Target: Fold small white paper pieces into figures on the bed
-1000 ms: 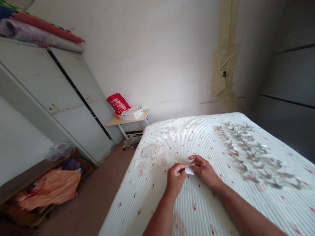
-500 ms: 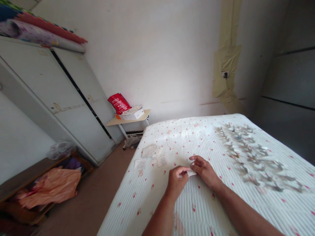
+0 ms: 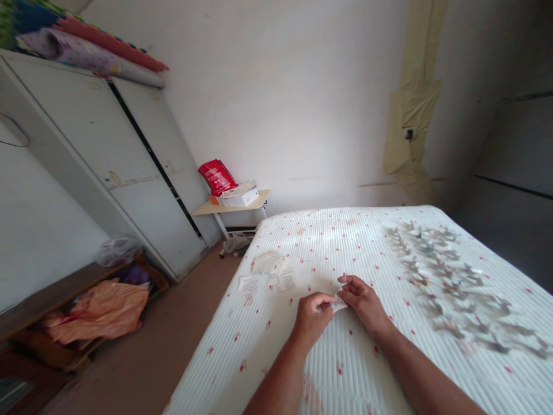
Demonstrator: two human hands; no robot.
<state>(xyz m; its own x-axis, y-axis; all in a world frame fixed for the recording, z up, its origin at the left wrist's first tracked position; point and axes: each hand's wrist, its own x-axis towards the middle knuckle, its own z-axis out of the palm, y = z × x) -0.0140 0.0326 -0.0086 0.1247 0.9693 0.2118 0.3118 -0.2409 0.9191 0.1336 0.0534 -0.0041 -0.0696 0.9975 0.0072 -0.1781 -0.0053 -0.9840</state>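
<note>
A small piece of printed paper point(image 3: 338, 305) is pinched between my two hands over the bed. My left hand point(image 3: 314, 315) grips its left side with thumb and forefinger. On the other side, my right hand point(image 3: 362, 301) holds the paper's upper right part, its thumb pressed against it. The paper looks folded, but its exact shape is partly hidden by my fingers. Beyond my left hand lie several flat printed paper pieces point(image 3: 268, 264), some overlapping. Rows of small folded paper figures point(image 3: 449, 271) stand to the right of my right hand.
The bed point(image 3: 319, 242) has a white ribbed cover with red spots. Behind its left corner, a small table point(image 3: 207, 208) carries a red bag point(image 3: 217, 177) and a white box point(image 3: 241, 199). Grey cabinets point(image 3: 129, 173) and a low wooden shelf with an orange bag point(image 3: 101, 311) stand left.
The camera view has turned slightly left, so the room appears shifted to the right. Both hands still hold the paper, with hardly any change in their grip.
</note>
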